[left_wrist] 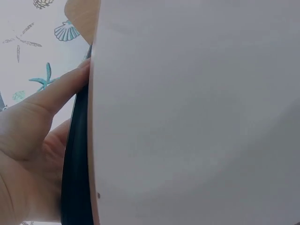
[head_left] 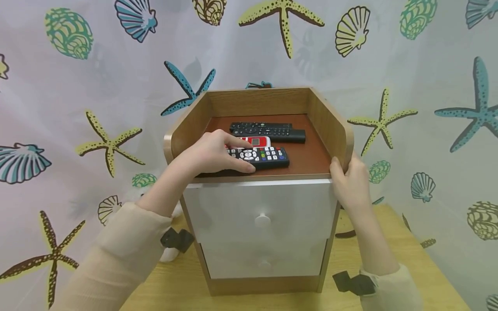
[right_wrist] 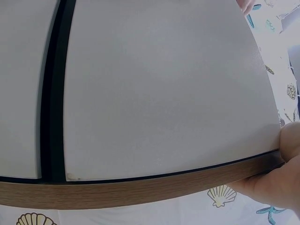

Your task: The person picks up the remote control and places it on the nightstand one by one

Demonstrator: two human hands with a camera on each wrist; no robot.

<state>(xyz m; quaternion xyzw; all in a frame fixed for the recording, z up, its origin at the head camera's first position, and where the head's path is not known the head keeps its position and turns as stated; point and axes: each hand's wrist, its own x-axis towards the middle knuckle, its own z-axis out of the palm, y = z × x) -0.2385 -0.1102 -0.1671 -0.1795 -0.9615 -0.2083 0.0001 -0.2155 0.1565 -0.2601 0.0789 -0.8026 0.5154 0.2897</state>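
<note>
Remotes lie on top of a small wooden cabinet (head_left: 337,129) that stands on a table (head_left: 408,259) in front of a curtain (head_left: 78,108) printed with shells and starfish.

On the left, the left hand (head_left: 212,153) reaches over the cabinet's low side wall. Its fingers curl down over the left end of the near remote (head_left: 264,157), a black one with coloured buttons, with the thumb at its near edge. This remote lies at the near edge of the cabinet top. Just beyond it, touching or almost so, lies a red and white remote (head_left: 256,141), partly under the fingers. Farther back lies a long black remote (head_left: 268,131), near the rear wall.

Below the top are two white drawers, the upper drawer (head_left: 233,211) with a round knob (head_left: 262,220).

On the right, the right hand (head_left: 348,183) grips the near right corner of the cabinet, fingers wrapped round the end of the side wall. The right wrist view shows fingertips (right_wrist: 290,140) pressed on the wooden edge.
</note>
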